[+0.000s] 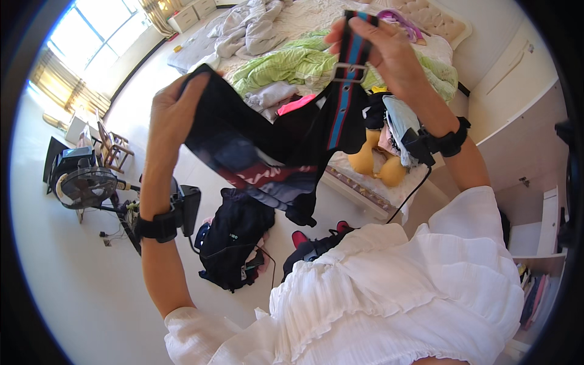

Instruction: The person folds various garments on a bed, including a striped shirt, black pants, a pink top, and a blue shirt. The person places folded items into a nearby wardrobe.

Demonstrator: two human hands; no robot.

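Note:
Stretched between my hands is a dark piece of clothing (243, 161), black at the top edge with a grey-blue and dark red print below. My left hand (170, 112) pinches its upper left corner between thumb and fingers. My right hand (392, 58) grips the top of a striped belt (345, 100) in black, blue and red, which has eyelets and a silver buckle (349, 73). The belt hangs along the clothing's right side; I cannot tell whether it is attached. Both hands are raised, in front of the bed.
A bed (201, 48) bears a green blanket (292, 64), a grey blanket (249, 24) and a pile of clothes (398, 125) with a mustard bra (389, 170). Black clothes (237, 231) lie heaped on the floor. A fan (86, 187) stands left; an open cabinet (535, 225) is right.

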